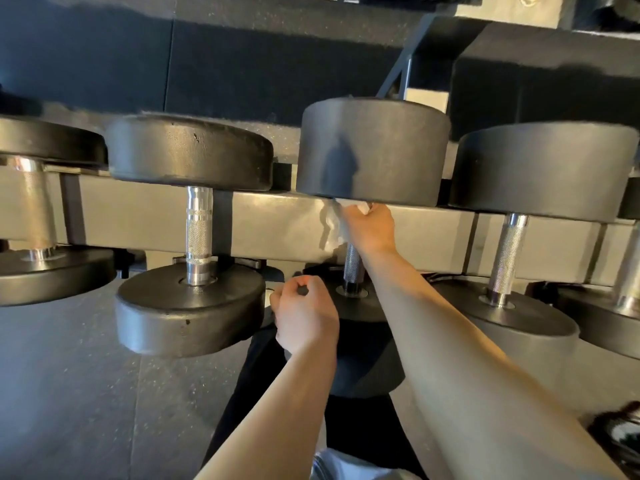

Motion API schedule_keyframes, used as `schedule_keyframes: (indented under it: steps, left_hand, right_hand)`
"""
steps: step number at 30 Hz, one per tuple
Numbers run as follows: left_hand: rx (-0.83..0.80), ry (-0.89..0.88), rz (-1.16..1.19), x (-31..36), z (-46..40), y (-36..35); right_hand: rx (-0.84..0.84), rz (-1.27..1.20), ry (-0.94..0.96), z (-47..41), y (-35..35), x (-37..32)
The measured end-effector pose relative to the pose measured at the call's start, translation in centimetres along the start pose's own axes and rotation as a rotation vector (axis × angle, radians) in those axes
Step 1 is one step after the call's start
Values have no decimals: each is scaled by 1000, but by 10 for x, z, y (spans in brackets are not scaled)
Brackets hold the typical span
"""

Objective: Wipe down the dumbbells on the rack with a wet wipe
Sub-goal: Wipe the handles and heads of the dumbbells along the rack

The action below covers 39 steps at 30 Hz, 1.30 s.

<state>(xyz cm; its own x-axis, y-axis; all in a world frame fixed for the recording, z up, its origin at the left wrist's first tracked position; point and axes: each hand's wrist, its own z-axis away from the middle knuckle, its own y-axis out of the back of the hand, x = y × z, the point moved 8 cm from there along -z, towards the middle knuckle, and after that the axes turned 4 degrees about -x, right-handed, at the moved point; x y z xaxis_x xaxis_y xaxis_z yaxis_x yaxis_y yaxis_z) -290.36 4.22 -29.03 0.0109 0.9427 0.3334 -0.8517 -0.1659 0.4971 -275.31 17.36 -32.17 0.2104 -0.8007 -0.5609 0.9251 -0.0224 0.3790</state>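
While the right hand (370,226) clutches the wet wipe (334,225) round the middle dumbbell's handle (353,265), just under its far head, the left hand (304,311) hangs clenched, empty (likely idle) beside the near head; the dumbbell rests across the rack (277,220).

A dark speckled rubber floor (69,393) filled the lower left and ran on under everything else. Behind, a dark padded wall (242,64) showed faint vertical seams between its panels. A grey slanted metal strut (403,67) crossed in front of the wall near the top centre. At the bottom right edge sat part of a black-and-white shoe (623,427), blurred. Black trousers (249,393) showed at bottom centre.
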Motion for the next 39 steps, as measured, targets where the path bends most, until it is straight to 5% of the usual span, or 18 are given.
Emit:
schedule_keyframes:
  steps: [7,13,21,29,35,39]
  left_hand:
    - [-54,6,6,4,6,2]
    - [-21,-5,6,4,3,1]
    - [1,-3,32,2,3,1]
    - [5,-1,44,2,3,2]
    - [17,-11,59,0,3,3]
    - [-6,-34,33,1,2,2]
  right_hand:
    - [-321,333,-154,38,-8,49]
    - [-711,442,2,55,-8,33]
    - [-784,422,-21,54,10,37]
    - [-485,887,157,68,31,38]
    - [-616,1255,554,100,21,14]
    - [-709,1356,460,94,9,14]
